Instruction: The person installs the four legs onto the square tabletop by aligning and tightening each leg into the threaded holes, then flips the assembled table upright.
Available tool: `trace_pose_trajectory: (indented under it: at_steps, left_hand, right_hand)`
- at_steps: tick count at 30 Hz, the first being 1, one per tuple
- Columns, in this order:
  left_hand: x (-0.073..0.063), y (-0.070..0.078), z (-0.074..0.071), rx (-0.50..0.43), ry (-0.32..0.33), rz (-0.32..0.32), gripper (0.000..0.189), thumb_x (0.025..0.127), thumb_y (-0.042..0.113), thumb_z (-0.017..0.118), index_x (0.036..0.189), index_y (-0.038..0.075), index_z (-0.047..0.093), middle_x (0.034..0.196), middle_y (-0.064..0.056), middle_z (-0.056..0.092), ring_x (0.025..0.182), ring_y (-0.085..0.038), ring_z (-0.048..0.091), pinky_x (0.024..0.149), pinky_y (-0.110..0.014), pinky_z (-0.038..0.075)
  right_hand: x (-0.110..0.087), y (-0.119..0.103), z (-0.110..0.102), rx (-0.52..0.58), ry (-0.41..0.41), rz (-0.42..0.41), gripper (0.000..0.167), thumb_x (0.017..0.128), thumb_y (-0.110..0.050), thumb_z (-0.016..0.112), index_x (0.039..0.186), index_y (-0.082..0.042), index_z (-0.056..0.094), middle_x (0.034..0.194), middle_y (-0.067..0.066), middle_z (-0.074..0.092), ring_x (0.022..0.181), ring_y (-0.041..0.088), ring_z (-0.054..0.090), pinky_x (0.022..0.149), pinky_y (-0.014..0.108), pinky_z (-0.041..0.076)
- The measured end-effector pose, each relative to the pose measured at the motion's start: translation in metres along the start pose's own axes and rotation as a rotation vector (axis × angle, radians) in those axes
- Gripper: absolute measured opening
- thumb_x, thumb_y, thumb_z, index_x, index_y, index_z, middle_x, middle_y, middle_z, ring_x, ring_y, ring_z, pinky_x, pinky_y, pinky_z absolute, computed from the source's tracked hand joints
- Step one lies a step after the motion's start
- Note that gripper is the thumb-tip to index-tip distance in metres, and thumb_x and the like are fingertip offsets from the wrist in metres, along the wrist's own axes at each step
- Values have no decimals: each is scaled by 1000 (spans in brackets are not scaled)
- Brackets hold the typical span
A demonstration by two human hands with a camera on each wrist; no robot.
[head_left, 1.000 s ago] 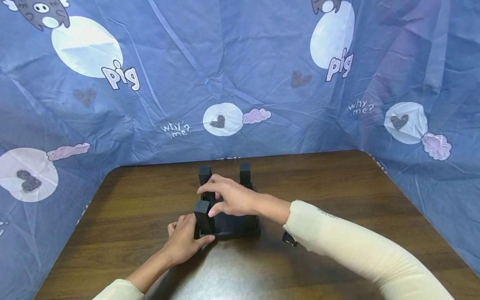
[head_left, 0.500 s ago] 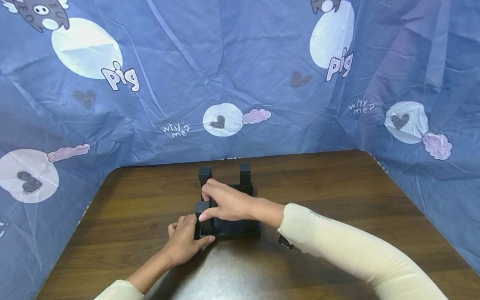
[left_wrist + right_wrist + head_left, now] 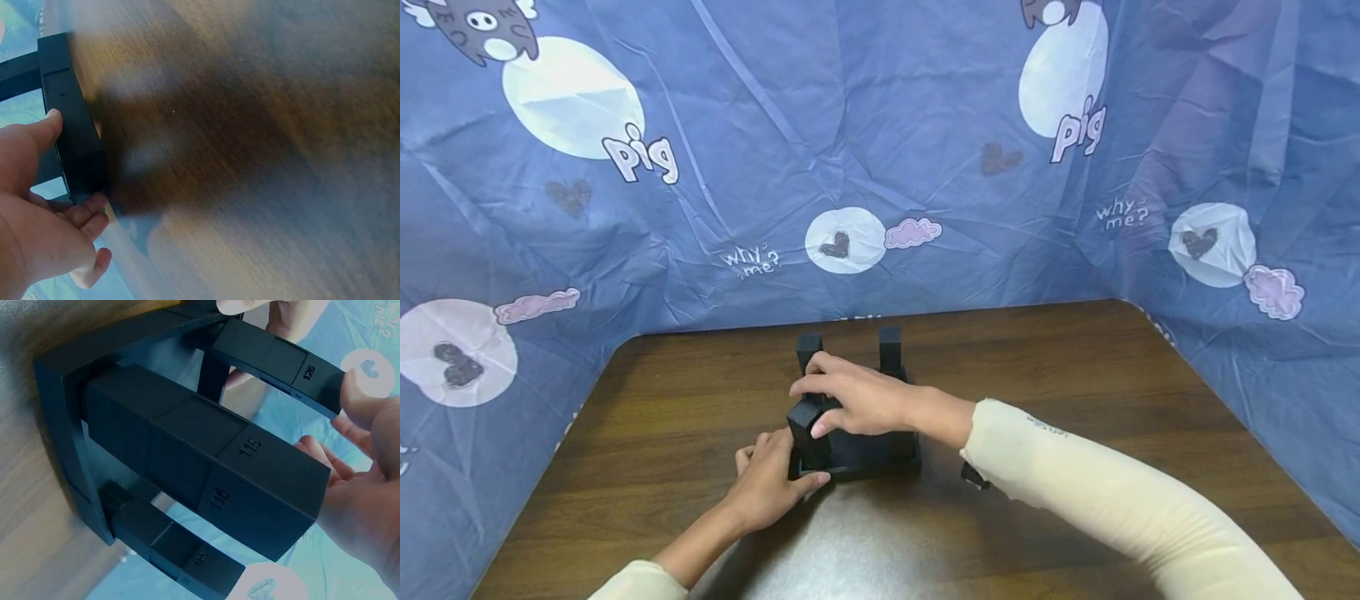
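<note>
A black frame [image 3: 880, 474] with upright black posts stands on the wooden table. My left hand [image 3: 765, 482] grips its near left corner; in the left wrist view the thumb lies along the outer side and the fingers curl under the corner. My right hand [image 3: 871, 402] reaches across the frame and holds the top of the near left post [image 3: 801, 435], thumb against its side. In the right wrist view this post [image 3: 284, 365] is marked 126. A wider-looking post [image 3: 200, 453], marked 115 and 116, rises close to that camera.
Two far posts, the far left post [image 3: 809, 350] and the far right post [image 3: 890, 348], stand upright behind the right hand. The wooden table [image 3: 1037, 375] extends around the frame. A blue printed cloth [image 3: 925, 125] hangs behind it and at both sides.
My right hand's fingers curl in closer half a second ago, then stretch back out to the left. The near left post's top shows a turned angle now. My left hand stays put.
</note>
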State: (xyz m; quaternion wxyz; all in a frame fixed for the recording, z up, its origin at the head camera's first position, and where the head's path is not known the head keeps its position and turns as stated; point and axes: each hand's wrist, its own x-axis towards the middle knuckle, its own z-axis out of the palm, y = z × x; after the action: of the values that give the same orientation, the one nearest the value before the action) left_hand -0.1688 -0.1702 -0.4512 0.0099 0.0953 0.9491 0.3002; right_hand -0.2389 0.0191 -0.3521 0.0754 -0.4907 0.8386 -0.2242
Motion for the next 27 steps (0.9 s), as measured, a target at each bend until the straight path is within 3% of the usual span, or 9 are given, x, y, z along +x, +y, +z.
trace_pose_trajectory:
  at_steps: [6,12,16,19,24,27]
  left_hand:
    - [-1,-1,1,-8,-13,-2,66,83,34,78,137,10,48,130,-8,59,113,-26,45,90,-50,19]
    - [-1,0,0,5,-11,-13,56,83,34,78,125,7,53,121,-7,60,112,-27,45,90,-51,20]
    - [0,0,0,6,-5,-4,60,82,34,79,128,8,52,122,-7,60,111,-26,45,89,-50,20]
    - [-1,0,0,-3,-3,0,58,82,33,79,128,9,53,120,-6,62,110,-26,45,88,-49,19]
    - [0,-1,0,-14,-4,-4,51,82,31,80,121,10,55,115,-4,63,109,-26,45,88,-49,19]
    - [0,-1,0,-16,-7,-4,53,82,32,79,123,10,55,116,-4,62,110,-26,45,88,-49,19]
  right_hand:
    - [3,-4,4,-19,21,24,28,89,-32,70,108,-13,62,113,-2,47,94,12,51,79,20,42]
    - [6,-5,11,-61,39,81,39,87,-49,67,87,-15,50,92,-2,41,72,10,41,60,20,34]
    - [6,-3,9,-127,68,69,44,84,-54,68,78,-15,48,89,-3,40,69,10,39,56,21,32]
    - [5,-1,4,-113,89,36,38,83,-50,71,86,-15,56,95,-2,45,77,10,44,62,21,36]
    - [4,1,-4,-97,64,-54,38,86,-30,74,120,-16,65,118,2,51,102,12,50,82,23,43]
    - [4,1,-5,-122,42,-79,34,88,-23,72,121,-16,67,122,2,51,106,14,49,86,24,43]
